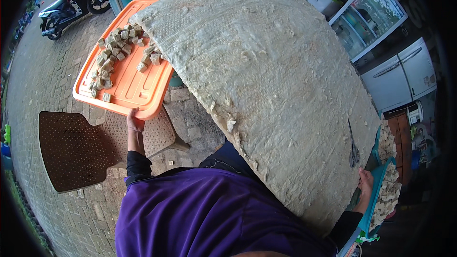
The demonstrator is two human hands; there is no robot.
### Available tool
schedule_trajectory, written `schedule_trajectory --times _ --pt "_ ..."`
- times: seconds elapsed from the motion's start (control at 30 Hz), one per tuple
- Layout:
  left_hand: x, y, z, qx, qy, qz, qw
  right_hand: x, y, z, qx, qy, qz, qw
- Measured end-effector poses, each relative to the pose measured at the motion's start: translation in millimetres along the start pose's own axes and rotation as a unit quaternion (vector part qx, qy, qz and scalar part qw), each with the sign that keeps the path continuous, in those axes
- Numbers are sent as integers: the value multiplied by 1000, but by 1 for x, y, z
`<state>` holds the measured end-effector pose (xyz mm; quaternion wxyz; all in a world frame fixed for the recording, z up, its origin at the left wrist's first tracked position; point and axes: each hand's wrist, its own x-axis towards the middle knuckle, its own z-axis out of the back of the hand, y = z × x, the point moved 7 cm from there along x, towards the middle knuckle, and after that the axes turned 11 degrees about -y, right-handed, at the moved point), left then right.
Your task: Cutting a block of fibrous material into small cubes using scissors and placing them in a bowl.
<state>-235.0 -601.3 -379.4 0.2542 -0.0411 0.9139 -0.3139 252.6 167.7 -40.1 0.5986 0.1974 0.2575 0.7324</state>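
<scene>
My left hand [135, 121] grips the near edge of an orange plastic lid [135, 85], fingers out of sight beneath it. Several greyish-beige cubes [114, 50] lie across the lid's far and left parts. A broad pale tabletop [271, 76], apparently covered in woven sheeting and caked with cream residue, stretches in front of me. Scissors [353, 154] lie near its right edge. Just beyond them, my right hand [365, 188] is closed at the edge, beside a teal tray [379, 185] filled with pale chunks [388, 195]. What those fingers hold is hidden.
A brown perforated plastic chair [76, 150] stands at left, partly under the lid. A motorbike [71, 7] is parked on the paving at far left. To the right are a glass display case [369, 16], a white fridge [400, 74] and a wooden cabinet [399, 133].
</scene>
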Motion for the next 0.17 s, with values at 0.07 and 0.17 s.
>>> schedule_trajectory --times 0.07,0.17 --pt "9 -3 3 -12 -3 4 1000 6 -8 -3 19 1 11 1000" --pt "2 -4 -13 -1 30 -38 999 -2 -9 -5 54 17 17 998"
